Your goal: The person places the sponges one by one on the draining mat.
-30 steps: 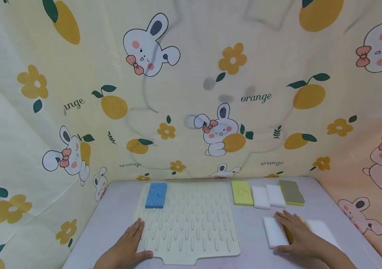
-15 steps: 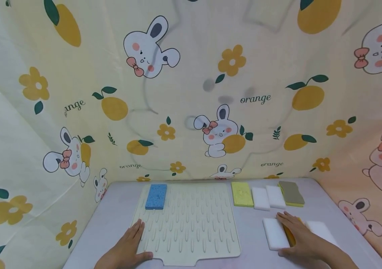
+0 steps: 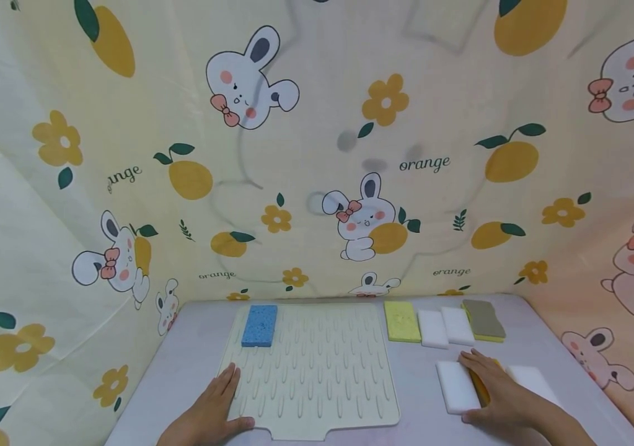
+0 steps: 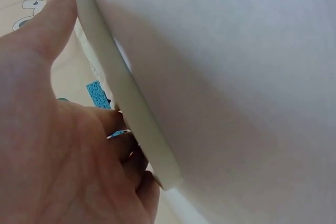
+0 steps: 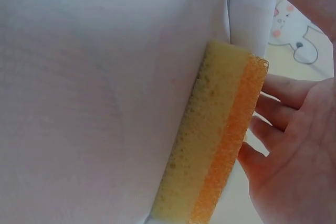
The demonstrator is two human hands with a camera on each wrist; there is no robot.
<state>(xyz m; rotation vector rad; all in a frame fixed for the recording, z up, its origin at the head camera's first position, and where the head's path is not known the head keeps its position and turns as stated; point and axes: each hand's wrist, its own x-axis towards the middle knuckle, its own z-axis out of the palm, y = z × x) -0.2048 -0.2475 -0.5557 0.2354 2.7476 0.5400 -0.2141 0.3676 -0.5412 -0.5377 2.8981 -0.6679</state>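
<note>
My left hand (image 3: 211,406) rests flat along the left front corner of a cream ridged mat (image 3: 317,384), fingers straight on its edge and thumb at its front. A blue sponge (image 3: 259,325) lies on the mat's far left corner. My right hand (image 3: 497,393) lies over a two-layer scrub sponge (image 5: 226,129), orange on top and yellow below, its relaxed fingers touching the orange face. Most of that sponge is hidden under the hand in the head view. A white sponge (image 3: 456,387) lies just left of it, near my right thumb.
Behind my right hand stand a yellow sponge (image 3: 403,322), two white sponges (image 3: 433,328) and a grey-topped yellow sponge (image 3: 484,319) in a row. Another white sponge (image 3: 534,381) lies partly behind my right forearm. A printed curtain (image 3: 305,124) encloses the table's back and sides.
My right thumb has drawn slightly right, off the white sponge's near corner, and that hand has shifted a little right. My left hand, the mat and the sponges stay put.
</note>
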